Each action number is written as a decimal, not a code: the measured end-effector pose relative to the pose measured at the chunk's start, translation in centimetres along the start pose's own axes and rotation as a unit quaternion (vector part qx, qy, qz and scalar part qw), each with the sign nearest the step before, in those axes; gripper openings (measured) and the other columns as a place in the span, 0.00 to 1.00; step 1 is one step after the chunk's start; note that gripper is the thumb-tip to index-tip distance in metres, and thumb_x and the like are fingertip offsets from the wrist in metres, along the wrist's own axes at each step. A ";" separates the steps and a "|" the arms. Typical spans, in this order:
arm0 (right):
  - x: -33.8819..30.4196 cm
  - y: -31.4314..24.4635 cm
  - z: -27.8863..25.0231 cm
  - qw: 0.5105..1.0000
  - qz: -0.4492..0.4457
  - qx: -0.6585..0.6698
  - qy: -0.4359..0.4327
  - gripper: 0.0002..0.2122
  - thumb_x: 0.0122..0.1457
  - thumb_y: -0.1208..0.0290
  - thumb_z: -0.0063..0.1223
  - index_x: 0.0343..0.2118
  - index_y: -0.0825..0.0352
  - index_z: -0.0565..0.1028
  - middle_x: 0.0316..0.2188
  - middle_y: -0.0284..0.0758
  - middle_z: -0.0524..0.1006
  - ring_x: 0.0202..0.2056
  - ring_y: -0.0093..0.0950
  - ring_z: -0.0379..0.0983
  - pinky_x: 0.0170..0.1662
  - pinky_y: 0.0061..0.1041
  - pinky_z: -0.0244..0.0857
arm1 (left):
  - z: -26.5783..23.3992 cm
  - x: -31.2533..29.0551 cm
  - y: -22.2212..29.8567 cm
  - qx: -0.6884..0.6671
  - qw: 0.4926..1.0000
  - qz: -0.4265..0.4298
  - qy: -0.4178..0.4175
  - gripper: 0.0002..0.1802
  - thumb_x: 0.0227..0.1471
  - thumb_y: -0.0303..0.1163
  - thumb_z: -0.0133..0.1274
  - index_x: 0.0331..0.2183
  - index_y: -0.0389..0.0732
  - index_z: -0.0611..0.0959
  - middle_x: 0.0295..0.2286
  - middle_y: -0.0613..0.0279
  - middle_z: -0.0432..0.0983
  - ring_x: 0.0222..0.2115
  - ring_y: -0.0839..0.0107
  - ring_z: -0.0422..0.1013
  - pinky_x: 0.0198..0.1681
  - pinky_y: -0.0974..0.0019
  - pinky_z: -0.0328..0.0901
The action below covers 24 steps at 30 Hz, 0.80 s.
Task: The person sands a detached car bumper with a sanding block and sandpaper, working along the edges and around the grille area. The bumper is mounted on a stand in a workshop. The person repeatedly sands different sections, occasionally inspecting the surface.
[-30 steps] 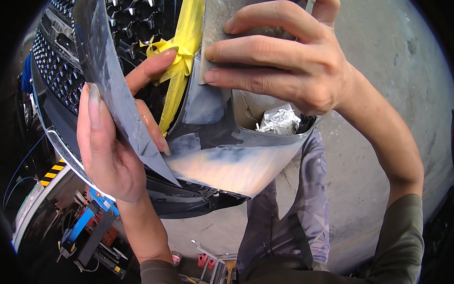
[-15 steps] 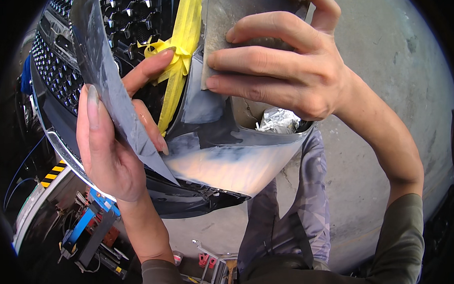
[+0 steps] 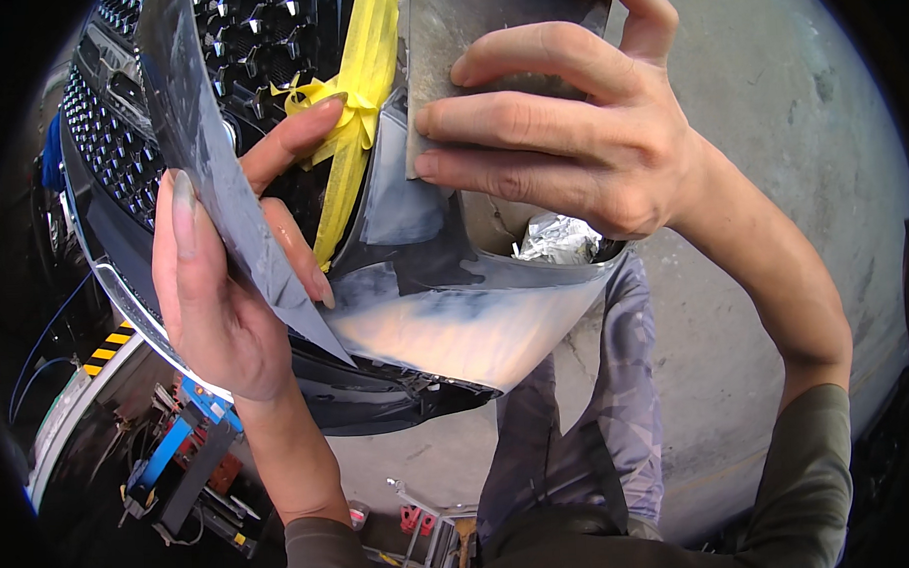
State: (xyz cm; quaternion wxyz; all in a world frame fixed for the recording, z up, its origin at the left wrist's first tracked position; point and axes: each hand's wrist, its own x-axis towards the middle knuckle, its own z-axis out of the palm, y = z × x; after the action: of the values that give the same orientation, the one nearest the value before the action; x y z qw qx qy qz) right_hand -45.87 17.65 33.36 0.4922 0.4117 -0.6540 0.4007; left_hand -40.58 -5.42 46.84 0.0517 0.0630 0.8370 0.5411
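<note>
A dark car bumper [image 3: 446, 324] with a black studded grille [image 3: 119, 145] and strips of yellow masking tape [image 3: 363, 87] fills the upper left. Its lower corner is dull grey where the paint is rubbed down. My left hand [image 3: 225, 292] holds a grey sheet of sandpaper [image 3: 205, 153] upright beside the grille. My right hand [image 3: 560, 140] presses another grey sanding sheet [image 3: 496, 32] flat against the bumper near the tape. A crumpled piece of foil [image 3: 558, 238] sits in an opening under my right hand.
A concrete floor [image 3: 769, 123] lies to the right. My legs in grey trousers [image 3: 609, 419] show below the bumper. A stand with blue and red parts [image 3: 180, 464] and a yellow-black striped edge [image 3: 106, 351] sit at lower left.
My right hand has shifted slightly along the bumper with its sheet. My left hand keeps its sheet in nearly the same place.
</note>
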 end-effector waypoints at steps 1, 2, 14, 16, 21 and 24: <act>0.3 0.3 -0.2 1.000 -0.011 -0.005 0.010 0.08 0.47 0.68 0.66 0.32 0.59 0.86 0.40 0.24 0.81 0.40 0.24 0.80 0.55 0.58 0.55 | 0.0 0.0 0.0 -0.008 1.000 0.007 -0.006 0.19 0.74 0.43 0.23 0.36 0.43 0.63 0.52 0.13 0.72 0.13 0.80 0.66 0.23 0.83 0.64; 0.5 0.5 -0.1 0.999 -0.022 -0.009 0.021 0.08 0.47 0.68 0.66 0.32 0.59 0.86 0.40 0.24 0.81 0.40 0.24 0.80 0.55 0.59 0.55 | 0.0 0.1 -0.1 -0.003 1.000 0.008 -0.004 0.19 0.74 0.43 0.23 0.36 0.43 0.63 0.52 0.12 0.72 0.13 0.80 0.66 0.23 0.83 0.64; 1.0 1.3 -0.7 0.999 -0.011 0.029 -0.042 0.10 0.47 0.68 0.64 0.35 0.59 0.87 0.42 0.26 0.82 0.40 0.26 0.80 0.54 0.58 0.54 | -0.2 0.0 -0.2 0.003 1.000 0.005 -0.005 0.19 0.74 0.43 0.23 0.35 0.43 0.61 0.52 0.09 0.69 0.14 0.80 0.67 0.24 0.85 0.64; 1.2 1.2 -1.2 0.998 -0.026 0.027 -0.051 0.11 0.47 0.68 0.64 0.35 0.59 0.87 0.42 0.26 0.82 0.39 0.26 0.80 0.54 0.57 0.55 | -0.1 0.0 -0.1 0.011 1.000 0.015 -0.012 0.19 0.74 0.43 0.23 0.35 0.43 0.61 0.52 0.09 0.69 0.14 0.79 0.68 0.24 0.85 0.64; 1.4 0.4 0.2 0.998 0.011 0.022 0.053 0.08 0.46 0.70 0.65 0.32 0.58 0.86 0.41 0.25 0.82 0.39 0.25 0.80 0.54 0.57 0.55 | 0.0 0.1 0.0 -0.003 1.000 0.011 -0.003 0.19 0.74 0.43 0.23 0.35 0.43 0.61 0.52 0.09 0.69 0.14 0.79 0.68 0.24 0.85 0.64; 0.5 0.7 1.5 0.996 -0.006 0.025 0.090 0.07 0.45 0.70 0.66 0.30 0.59 0.86 0.41 0.24 0.82 0.39 0.25 0.80 0.54 0.57 0.56 | 0.0 0.0 -0.2 -0.007 1.000 0.011 -0.002 0.18 0.74 0.43 0.23 0.35 0.43 0.61 0.52 0.09 0.69 0.14 0.79 0.68 0.24 0.85 0.64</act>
State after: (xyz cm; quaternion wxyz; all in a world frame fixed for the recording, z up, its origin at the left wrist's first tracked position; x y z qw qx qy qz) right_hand -47.12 16.46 33.49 0.5411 0.3895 -0.5943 0.4497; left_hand -40.62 -5.49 46.70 0.0481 0.0732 0.8323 0.5474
